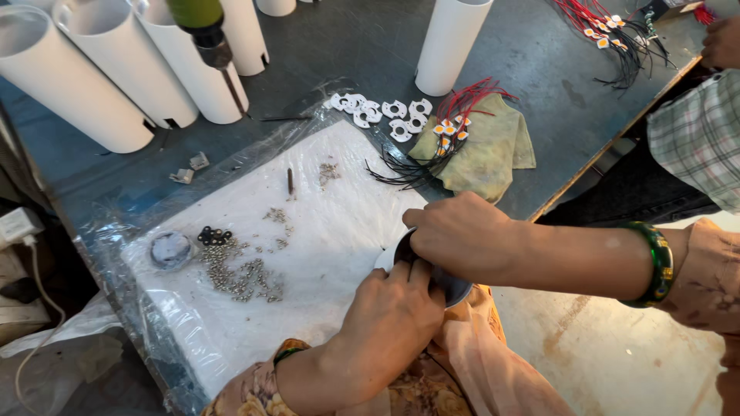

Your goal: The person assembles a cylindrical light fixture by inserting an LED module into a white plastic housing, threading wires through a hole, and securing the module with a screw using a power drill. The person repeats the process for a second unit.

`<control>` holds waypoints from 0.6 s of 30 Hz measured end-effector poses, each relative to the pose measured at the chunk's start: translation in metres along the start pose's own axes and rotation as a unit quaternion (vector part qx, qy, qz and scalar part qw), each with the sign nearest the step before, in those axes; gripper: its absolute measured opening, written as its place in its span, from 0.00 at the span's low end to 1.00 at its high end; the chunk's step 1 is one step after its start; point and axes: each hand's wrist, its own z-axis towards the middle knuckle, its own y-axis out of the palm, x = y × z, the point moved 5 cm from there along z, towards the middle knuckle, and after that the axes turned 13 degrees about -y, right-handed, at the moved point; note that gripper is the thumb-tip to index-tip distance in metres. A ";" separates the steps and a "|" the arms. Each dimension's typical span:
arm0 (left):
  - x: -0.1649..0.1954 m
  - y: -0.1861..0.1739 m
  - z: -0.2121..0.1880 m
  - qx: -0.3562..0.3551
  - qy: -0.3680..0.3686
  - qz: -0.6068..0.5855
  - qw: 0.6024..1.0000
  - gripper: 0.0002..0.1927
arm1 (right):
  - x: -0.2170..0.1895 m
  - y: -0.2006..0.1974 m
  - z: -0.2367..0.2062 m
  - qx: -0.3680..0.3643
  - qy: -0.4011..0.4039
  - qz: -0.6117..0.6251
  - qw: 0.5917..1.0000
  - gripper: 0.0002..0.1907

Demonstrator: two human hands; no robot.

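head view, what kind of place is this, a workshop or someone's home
Most likely a small lamp-assembly workshop. White tube housings stand in rows on the worktable, bundles of red and black wires lie on a cloth, and loose screws are heaped by the hands, both on a dark round part.

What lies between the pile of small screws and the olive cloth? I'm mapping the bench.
In the head view, between the screw pile and the olive cloth lies bare white foam sheet, then the black wire ends of red-and-black leads.
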 end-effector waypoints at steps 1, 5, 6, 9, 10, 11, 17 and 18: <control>0.000 0.000 -0.001 0.001 0.003 -0.006 1.000 0.02 | 0.000 -0.001 0.001 0.016 -0.006 0.005 1.000 0.02; 0.000 0.000 -0.003 0.038 0.004 -0.012 0.999 0.02 | 0.005 -0.007 -0.001 0.012 -0.018 0.019 1.000 0.04; 0.000 -0.001 -0.003 0.054 0.005 -0.011 0.998 0.03 | 0.007 -0.010 -0.002 -0.006 -0.015 0.022 1.000 0.04; -0.001 0.003 -0.002 0.057 0.006 -0.030 0.998 0.04 | 0.004 -0.026 -0.005 0.001 -0.035 0.028 0.999 0.07; -0.001 0.006 -0.001 0.053 0.006 -0.024 0.998 0.04 | 0.005 -0.036 -0.006 0.030 -0.037 0.045 0.998 0.08; -0.002 0.008 -0.001 0.051 0.006 -0.018 0.999 0.04 | 0.008 -0.047 -0.008 0.060 -0.039 0.062 0.995 0.09; -0.005 0.014 0.000 0.062 0.023 -0.017 0.998 0.05 | 0.074 -0.151 0.010 0.456 -0.054 0.074 0.885 0.09; -0.005 0.015 0.000 0.061 0.024 -0.018 0.998 0.05 | 0.088 -0.164 0.028 0.512 -0.034 0.089 0.854 0.10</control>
